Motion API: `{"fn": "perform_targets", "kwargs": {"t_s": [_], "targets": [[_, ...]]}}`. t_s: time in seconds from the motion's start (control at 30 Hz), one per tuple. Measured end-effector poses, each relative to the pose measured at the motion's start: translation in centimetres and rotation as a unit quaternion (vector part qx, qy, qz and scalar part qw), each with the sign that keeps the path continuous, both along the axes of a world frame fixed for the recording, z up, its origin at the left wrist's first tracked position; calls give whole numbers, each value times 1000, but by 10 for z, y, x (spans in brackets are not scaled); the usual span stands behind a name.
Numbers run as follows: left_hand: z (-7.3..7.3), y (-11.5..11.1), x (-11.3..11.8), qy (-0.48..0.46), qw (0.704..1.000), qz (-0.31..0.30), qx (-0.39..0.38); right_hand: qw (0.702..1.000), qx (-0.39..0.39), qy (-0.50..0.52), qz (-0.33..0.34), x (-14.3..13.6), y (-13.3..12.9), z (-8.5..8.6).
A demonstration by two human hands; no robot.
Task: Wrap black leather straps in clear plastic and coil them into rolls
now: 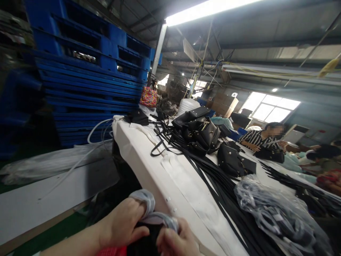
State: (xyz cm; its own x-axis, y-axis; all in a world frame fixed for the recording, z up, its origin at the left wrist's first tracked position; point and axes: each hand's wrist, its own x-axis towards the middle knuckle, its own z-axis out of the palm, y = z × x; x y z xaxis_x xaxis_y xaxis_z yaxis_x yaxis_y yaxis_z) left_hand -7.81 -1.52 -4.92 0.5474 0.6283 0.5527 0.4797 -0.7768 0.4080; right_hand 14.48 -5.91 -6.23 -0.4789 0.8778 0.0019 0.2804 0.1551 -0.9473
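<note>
At the near edge of the table, my left hand (127,221) has its fingers closed around one end of a greyish, plastic-wrapped strap (149,200), with the thumb stretched out. My right hand (177,240) grips the other part of this strap in a fist. Between both hands the strap runs loosely and loops up over the left fingers. Whatever is inside the wrapping is blurred. Just right of my hands lies a long white strip of material (183,181) on the white table (141,156).
Black handbags (195,131) are heaped on the table beside long black straps (213,181). A clear plastic bag of wrapped coils (277,217) lies at the right. Blue pallets (90,85) are stacked at the left. A co-worker in a striped top (255,138) handles a black bag across the table.
</note>
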Motion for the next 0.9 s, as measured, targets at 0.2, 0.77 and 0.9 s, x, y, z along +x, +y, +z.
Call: {"fn": "perform_targets", "kwargs": {"t_s": [0.2,0.77,0.9], "targets": [[26,-11,11,-189,754,-60,-626,983,89,-27,-160,15,25,5],[57,36,-2,-614,655,-76,-434,985,-155,20,71,-27,-17,-5],[24,17,21,-353,898,-19,-262,978,-143,142,45,-16,-21,19]]}}
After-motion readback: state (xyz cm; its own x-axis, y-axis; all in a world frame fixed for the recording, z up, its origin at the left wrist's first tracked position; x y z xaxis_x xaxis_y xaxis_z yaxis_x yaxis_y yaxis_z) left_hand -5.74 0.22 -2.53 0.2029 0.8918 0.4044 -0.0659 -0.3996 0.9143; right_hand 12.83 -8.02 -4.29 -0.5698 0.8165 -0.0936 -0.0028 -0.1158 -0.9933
